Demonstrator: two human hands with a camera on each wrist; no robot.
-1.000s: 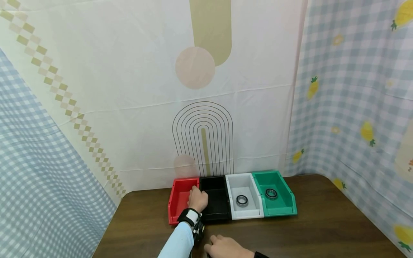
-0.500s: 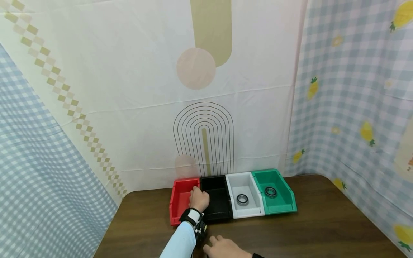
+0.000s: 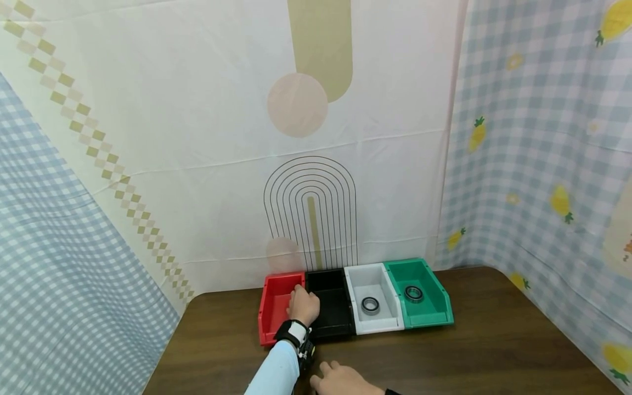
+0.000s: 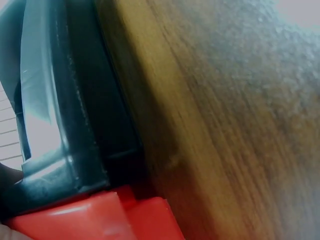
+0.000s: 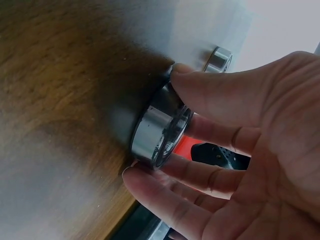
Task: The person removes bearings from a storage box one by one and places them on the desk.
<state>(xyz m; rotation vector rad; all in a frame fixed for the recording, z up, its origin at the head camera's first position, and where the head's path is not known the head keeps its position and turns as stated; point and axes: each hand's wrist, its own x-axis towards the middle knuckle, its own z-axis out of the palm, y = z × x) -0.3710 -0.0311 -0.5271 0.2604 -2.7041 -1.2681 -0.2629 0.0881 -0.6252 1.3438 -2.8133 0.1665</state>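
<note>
Hardly any change over the last second. Left hand [image 3: 303, 306] same spot, at the divider where the red bin [image 3: 266, 326] meets the black bin [image 3: 333, 310]; its fingers look bent there, but from where I stand can't tell if they grip the wall or just rest on it. Right hand [image 3: 345, 379] also parked, low over the near part of the table [image 3: 207, 340]. Row of bins only shifts a hair, probably the wearer's head swaying.

Right wrist view: thumb and fingers curl round the sides of a bearing [image 5: 150, 134], grasping it; it looks to be down on the table, not lifted. Second bearing [image 5: 220, 61] sits on the table just past the thumb, apart from it. White bin [image 3: 365, 277] and green bin [image 3: 434, 319] hold one bearing each, same as before.

Meaning: reads as a pause, nothing gained; held piece isn't in any bin.
</note>
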